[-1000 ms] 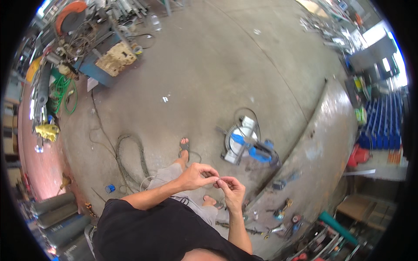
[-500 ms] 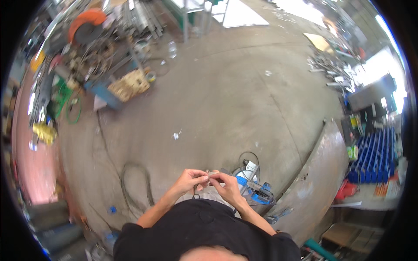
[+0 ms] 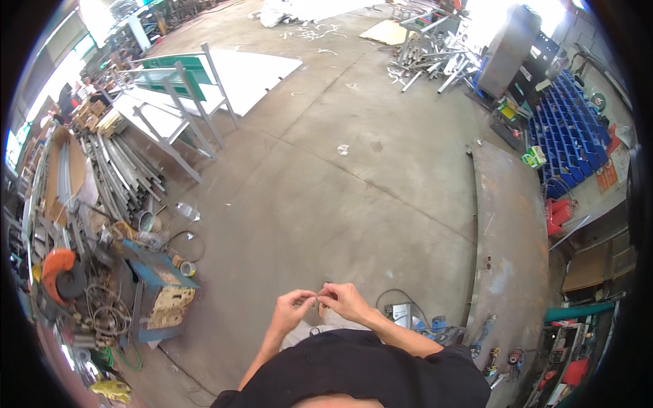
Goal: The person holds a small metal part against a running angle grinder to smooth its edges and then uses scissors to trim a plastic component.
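The left hand [image 3: 291,311] and right hand [image 3: 345,302], fingertips pinched, contents indiscernible, are left of a half-hidden saw [image 3: 403,315] and metal worktop [image 3: 511,224].

The view is from a wide fisheye camera, the left one of a pair worn on the person's head. It looks downward and forward, upright, so left in the scene is also the person's left. Nearest to the lens is the black shirt [image 3: 354,370], at the lower edge. A little farther, the left hand [image 3: 292,309] and the right hand [image 3: 342,301] are near the middle, seen from above. Beyond them the floor [image 3: 381,183] stretches far, up to a white sheet [image 3: 269,78] at far left. The wide angle takes in an orange-guarded saw [image 3: 57,275] on the left, and a metal-topped bench [image 3: 510,231] and blue bins [image 3: 568,136] on the right. Toward the dark round rim, straight lines become bent.
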Tool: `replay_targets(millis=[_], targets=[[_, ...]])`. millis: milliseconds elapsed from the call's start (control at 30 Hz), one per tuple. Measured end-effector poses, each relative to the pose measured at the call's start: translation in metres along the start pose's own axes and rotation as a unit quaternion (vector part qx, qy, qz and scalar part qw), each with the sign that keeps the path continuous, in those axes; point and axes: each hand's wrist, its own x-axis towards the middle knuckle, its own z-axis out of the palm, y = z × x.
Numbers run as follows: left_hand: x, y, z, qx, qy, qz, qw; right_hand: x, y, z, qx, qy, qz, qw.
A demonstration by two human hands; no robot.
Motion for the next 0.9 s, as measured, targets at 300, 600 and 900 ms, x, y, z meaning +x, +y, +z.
replay_targets(millis=[300,600,900], targets=[[0.323,0.099,-0.075,-0.109,-0.147,-0.070,0.981,0.270,-0.052,-0.170,0.022,-0.045,-0.007,0.999],[0.726,0.129,-0.152,-0.136,-0.263,-0.033,0.955,0.621,-0.051,-0.313,-0.086,0.056,-0.076,0.992],[1.106,0.217,-0.171,0.075,-0.188,0.123,0.972,0.942,-0.045,-0.505,-0.051,0.131,0.004,0.990]])
